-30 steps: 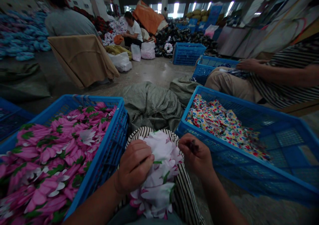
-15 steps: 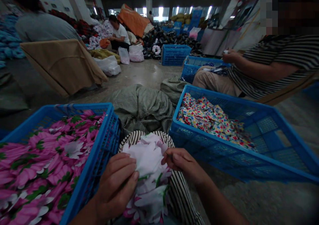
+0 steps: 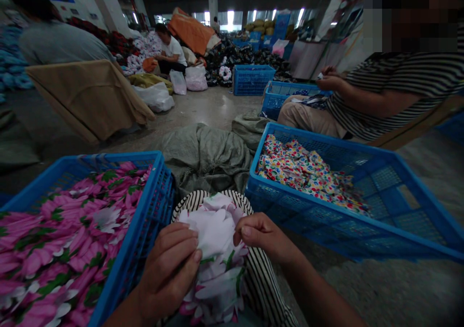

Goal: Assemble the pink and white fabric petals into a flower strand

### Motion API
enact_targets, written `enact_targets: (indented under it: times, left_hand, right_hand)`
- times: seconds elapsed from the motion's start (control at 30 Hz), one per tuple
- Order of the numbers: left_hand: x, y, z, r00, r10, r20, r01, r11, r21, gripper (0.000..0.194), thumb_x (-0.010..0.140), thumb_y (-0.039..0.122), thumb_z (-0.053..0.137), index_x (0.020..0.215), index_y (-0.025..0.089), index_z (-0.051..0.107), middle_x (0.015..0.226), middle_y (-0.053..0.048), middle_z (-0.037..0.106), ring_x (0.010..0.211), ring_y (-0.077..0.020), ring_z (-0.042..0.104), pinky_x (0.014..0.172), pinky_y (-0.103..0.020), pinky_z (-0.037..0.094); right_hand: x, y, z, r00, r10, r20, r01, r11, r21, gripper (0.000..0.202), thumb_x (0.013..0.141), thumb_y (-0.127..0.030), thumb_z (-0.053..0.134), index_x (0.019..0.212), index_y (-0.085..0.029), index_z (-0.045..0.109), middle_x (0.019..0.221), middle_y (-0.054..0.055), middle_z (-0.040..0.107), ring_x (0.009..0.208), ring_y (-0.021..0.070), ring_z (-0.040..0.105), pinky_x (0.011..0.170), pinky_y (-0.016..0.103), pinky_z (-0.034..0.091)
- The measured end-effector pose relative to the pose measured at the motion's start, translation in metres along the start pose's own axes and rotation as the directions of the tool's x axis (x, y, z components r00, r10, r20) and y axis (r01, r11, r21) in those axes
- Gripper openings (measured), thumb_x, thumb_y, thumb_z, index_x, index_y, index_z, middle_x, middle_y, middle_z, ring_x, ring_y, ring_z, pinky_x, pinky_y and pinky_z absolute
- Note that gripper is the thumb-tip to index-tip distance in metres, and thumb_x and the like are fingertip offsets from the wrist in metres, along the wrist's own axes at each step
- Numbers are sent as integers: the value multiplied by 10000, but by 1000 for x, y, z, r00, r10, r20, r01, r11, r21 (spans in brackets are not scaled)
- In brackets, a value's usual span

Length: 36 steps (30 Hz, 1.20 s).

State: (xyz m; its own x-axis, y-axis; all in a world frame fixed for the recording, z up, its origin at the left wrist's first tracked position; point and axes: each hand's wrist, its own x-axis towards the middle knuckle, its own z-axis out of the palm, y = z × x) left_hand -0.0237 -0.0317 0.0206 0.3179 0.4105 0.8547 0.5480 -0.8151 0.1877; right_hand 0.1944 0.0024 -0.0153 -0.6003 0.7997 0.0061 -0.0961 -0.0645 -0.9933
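Note:
On my striped lap lies a bunch of white and pale pink fabric flower petals [image 3: 215, 235] with green bits among them. My left hand [image 3: 168, 264] is closed on the left edge of the petals, thumb and fingers gripping the cloth. At the right edge of the bunch, my right hand [image 3: 263, 235] is closed in a pinch, fingertips near the petals. Whatever those fingertips hold is too small or hidden to make out.
At left stands a blue crate [image 3: 159, 165] of pink fabric flowers [image 3: 76, 235]. Another blue crate [image 3: 384, 155] at right holds colourful printed cloth pieces [image 3: 308, 172]. A grey-green sack [image 3: 203, 153] lies ahead. A co-worker in a striped shirt [image 3: 391, 85] sits at right; others sit further off.
My right hand has shifted slightly, its fingers curling more at the petals' edge. My left hand stays on the bunch. The view has moved a little.

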Motion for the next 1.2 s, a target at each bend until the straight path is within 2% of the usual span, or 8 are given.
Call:
enact_targets:
  times: [0.3, 0.4, 0.47, 0.53, 0.6, 0.67, 0.9, 1.2]
  left_hand:
    - [-13, -5, 1, 999, -9, -45, 8, 1000, -17, 341, 619, -79, 568, 834, 186, 581, 843, -17, 608, 826, -159, 598, 781, -365, 516]
    - [-16, -4, 9, 958, -270, -97, 254, 955, -155, 304, 651, -44, 578, 840, 194, 595, 841, -13, 624, 819, -152, 604, 749, -320, 512]
    - [-14, -1, 20, 774, -623, -112, 561, 756, -337, 176, 697, 44, 599, 788, 195, 602, 792, 6, 632, 755, -126, 604, 675, -245, 505]
    - [-10, 2, 31, 432, -901, 27, 760, 348, -549, 21, 733, 173, 611, 737, 190, 599, 697, 27, 628, 649, -103, 595, 582, -196, 485]
    - [-4, 4, 41, 153, -955, 255, 749, -56, -660, 99, 731, 273, 621, 755, 179, 605, 634, 33, 628, 574, -105, 591, 522, -190, 475]
    - [1, 5, 47, 32, -918, 395, 655, -279, -702, 189, 700, 304, 650, 816, 158, 617, 636, 18, 649, 557, -123, 604, 509, -206, 479]
    - [11, 9, 55, 9, -873, 487, 534, -408, -741, 247, 649, 255, 699, 855, 131, 640, 708, -23, 687, 589, -136, 629, 558, -222, 504]
    - [3, 11, 53, 66, -875, 479, 567, -362, -740, 213, 709, 268, 648, 885, 152, 617, 661, 8, 670, 586, -129, 626, 526, -205, 490]
  right_hand:
    - [5, 8, 5, 950, 2, -314, 133, 902, 410, 397, 796, -515, 460, 761, -139, 585, 467, -77, 287, 402, 65, 168, 411, 224, 139]
    - [9, 17, 10, 942, 16, -336, 139, 892, 430, 353, 747, -487, 559, 823, -143, 581, 494, -85, 301, 401, 51, 161, 401, 208, 124]
    - [11, 25, 15, 943, 22, -331, 124, 902, 414, 322, 716, -432, 626, 863, -148, 586, 503, -90, 307, 403, 44, 167, 400, 201, 112]
    - [13, 31, 19, 946, 15, -322, 124, 905, 407, 292, 710, -382, 650, 882, -153, 595, 506, -88, 320, 411, 44, 187, 405, 198, 120]
    - [14, 34, 21, 947, 6, -320, 135, 899, 417, 275, 710, -360, 658, 885, -155, 605, 523, -79, 350, 423, 44, 210, 411, 196, 141]
    - [15, 34, 23, 946, 4, -324, 141, 895, 423, 273, 701, -356, 667, 873, -151, 613, 533, -71, 374, 427, 43, 234, 416, 195, 161]
    - [22, 28, 27, 934, 44, -355, 135, 876, 463, 244, 673, -362, 684, 718, -149, 574, 433, -99, 330, 365, 34, 200, 380, 194, 160]
    - [24, 15, 32, 934, 104, -343, 122, 807, 578, 228, 669, -318, 674, 653, -154, 517, 418, -101, 339, 339, 20, 180, 347, 174, 147]
